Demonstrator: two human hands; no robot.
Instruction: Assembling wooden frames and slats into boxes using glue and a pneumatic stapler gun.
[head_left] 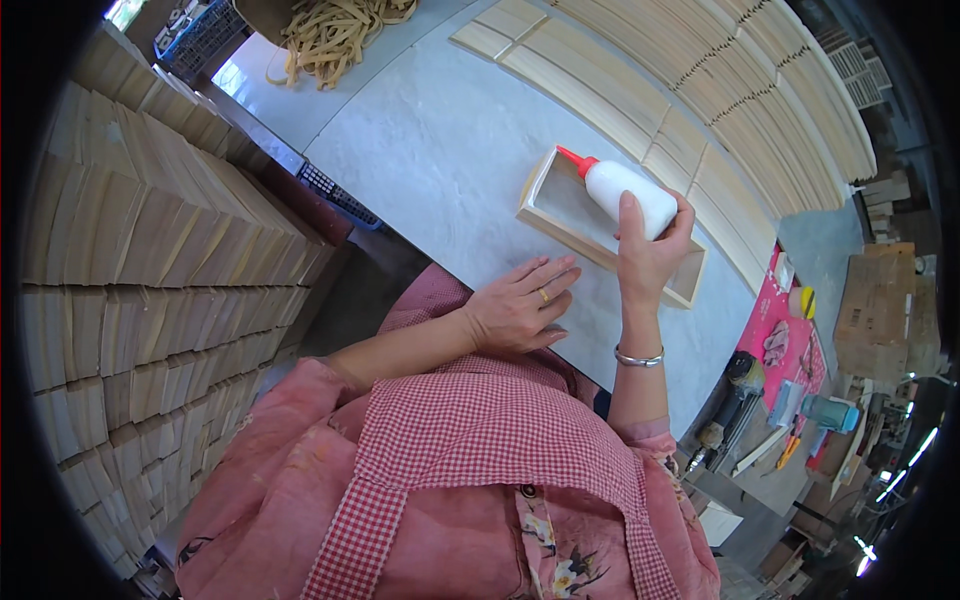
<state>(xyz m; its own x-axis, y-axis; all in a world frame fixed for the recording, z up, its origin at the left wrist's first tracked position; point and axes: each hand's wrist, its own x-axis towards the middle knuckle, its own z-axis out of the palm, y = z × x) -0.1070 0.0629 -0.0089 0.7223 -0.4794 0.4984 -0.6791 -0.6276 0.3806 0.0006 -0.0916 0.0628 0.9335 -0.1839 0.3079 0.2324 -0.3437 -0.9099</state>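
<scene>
My right hand is wrapped round a white squeeze glue bottle with a red nozzle. The bottle is tilted, its nozzle pointing left over the far left corner of a shallow wooden frame. That frame is a long pale rectangle lying on the grey tabletop, and the hand and bottle hide part of it. Whether the tip touches the wood I cannot tell. Near the table's front edge my left hand rests with fingers stretched out, holding nothing, just short of the frame.
Wooden strips lie in rows beyond the frame, with large stacks of slats behind. Tan bands are heaped at the far left. Tall wood stacks stand on my left. Tools, including a power drill, lie at the right.
</scene>
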